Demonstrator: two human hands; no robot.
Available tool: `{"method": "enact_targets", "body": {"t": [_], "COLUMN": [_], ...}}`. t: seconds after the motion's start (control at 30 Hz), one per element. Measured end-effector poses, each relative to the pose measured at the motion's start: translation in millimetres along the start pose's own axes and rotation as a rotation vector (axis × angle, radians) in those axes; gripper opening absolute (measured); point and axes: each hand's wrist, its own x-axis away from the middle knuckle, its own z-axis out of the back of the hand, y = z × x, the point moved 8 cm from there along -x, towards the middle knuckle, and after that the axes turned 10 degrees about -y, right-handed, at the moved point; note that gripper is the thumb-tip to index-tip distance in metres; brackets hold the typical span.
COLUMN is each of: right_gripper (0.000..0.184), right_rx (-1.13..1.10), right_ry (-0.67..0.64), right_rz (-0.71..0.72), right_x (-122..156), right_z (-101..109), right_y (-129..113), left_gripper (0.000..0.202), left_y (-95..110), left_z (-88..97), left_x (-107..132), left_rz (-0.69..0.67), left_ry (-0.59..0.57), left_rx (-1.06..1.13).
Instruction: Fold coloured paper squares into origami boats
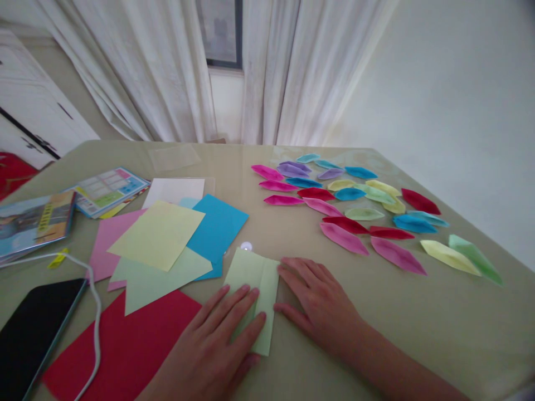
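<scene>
Both hands lie flat on the table [418,334] at the near edge of the view. The left hand [217,340] has its fingers stretched out and close together, pressing down on the lower left part of a pale green paper [253,273]. The right hand [320,306] rests palm down with fingers slightly spread, its fingertips and thumb touching the paper's right edge. Neither hand pinches anything.

The paper sits between the hands, just beside a red sheet [125,345] and near a loose pile with a yellow sheet [156,234] and a blue sheet [219,225]. It is a narrow upright rectangle, folded, with a lengthwise crease down its middle and layered flaps.

It looks very light, thin and limp, likely to slide on the smooth tabletop and to crease or tear easily; the free long edges or a corner seem the best places to lift it. Many folded paper shapes [346,206] in several colours lie well apart, farther right
</scene>
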Motion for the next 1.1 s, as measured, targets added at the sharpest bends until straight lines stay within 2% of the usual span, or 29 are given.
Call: {"method": "enact_targets", "body": {"t": [0.17,0.27,0.43,0.5,0.57,0.7,0.87,1.0,1.03,1.1], "right_gripper": [0.045,0.043,0.029,0.032,0.036,0.039,0.035,0.069,0.063,0.032], "right_rx": [-0.072,-0.104,-0.139,-0.150,-0.142,-0.139,-0.173,-0.246,-0.246,-0.232], "right_ry": [-0.079,-0.085,-0.090,-0.126,-0.140,-0.168,-0.189,-0.227,-0.214,-0.161], "right_rz": [0.094,0.158,0.239,0.231,0.214,0.272,0.289,0.335,0.341,0.342], "right_x": [0,2,3,2,2,3,5,7,8,8], "right_z": [-11,-15,-13,-12,-11,-16,-16,-9,-7,-6], "right_y": [-9,-16,-25,-25,-23,-25,-27,-32,-33,-33], "left_gripper": [0.040,0.044,0.075,0.085,0.083,0.057,0.039,0.026,0.024,0.025], "left_y": [-3,-7,-18,-18,-16,-14,-17,-20,-21,-23], "left_z": [2.1,-1.4,-4.4,-3.8,-5.5,-13.9,-18.4,-7.9,-5.4,-3.3], "left_x": [1,4,8,8,9,11,9,6,6,7], "left_rz": [-0.041,-0.015,0.045,0.048,0.055,0.095,0.126,0.131,0.145,0.177], "left_ry": [-0.153,-0.198,-0.302,-0.350,-0.377,-0.307,-0.173,-0.050,-0.034,-0.039], "left_rx": [0.089,0.148,0.154,0.187,0.208,0.200,0.183,0.166,0.174,0.222]}}
